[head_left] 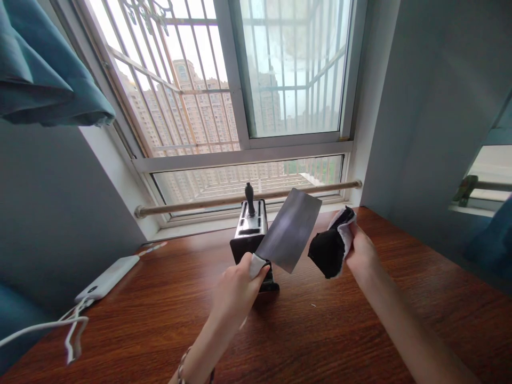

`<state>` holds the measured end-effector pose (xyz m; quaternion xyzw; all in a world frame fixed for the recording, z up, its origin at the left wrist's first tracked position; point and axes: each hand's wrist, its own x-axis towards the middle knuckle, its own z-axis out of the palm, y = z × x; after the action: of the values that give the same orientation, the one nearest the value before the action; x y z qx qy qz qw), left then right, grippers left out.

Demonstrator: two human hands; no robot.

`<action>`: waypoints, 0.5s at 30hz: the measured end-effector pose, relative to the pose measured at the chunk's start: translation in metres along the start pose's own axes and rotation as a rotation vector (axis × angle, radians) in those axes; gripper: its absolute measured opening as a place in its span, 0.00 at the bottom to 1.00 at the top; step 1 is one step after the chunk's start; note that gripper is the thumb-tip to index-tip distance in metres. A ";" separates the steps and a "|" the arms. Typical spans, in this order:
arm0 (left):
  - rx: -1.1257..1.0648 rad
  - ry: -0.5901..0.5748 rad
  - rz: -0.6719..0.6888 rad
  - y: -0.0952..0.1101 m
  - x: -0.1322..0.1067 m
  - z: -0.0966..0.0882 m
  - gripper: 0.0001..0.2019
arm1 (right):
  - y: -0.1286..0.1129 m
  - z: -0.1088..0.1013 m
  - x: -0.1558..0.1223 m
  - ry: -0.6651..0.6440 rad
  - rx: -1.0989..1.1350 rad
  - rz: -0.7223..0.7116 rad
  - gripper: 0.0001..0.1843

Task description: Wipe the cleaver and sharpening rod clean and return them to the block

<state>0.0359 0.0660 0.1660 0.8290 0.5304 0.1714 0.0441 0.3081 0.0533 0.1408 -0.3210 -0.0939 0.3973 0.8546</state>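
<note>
My left hand (240, 282) is closed round the light-coloured handle of a cleaver (292, 229). Its wide grey blade points up and to the right, over the wooden table. Right behind that hand stands a knife block (248, 226), black in front with a shiny slotted top. One dark handle (249, 198) sticks up from a slot. My right hand (362, 248) grips a black and white cloth (330, 250), bunched up and apart from the blade. Part of the block is hidden by my left hand.
The brown wooden table (160, 314) reaches to a barred window (292, 90) with a metal rail (192, 204) across its bottom. A white power strip (107, 278) with white cables (44, 324) lies at the left. A blue curtain (48, 74) hangs at upper left.
</note>
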 end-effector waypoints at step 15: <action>0.221 -0.016 0.001 0.012 -0.004 0.006 0.11 | 0.045 0.021 -0.064 -0.245 -0.007 0.325 0.11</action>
<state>0.0468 0.0574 0.1625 0.8303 0.5455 0.1054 -0.0435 0.2285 0.0374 0.1356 -0.2842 -0.1455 0.5656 0.7603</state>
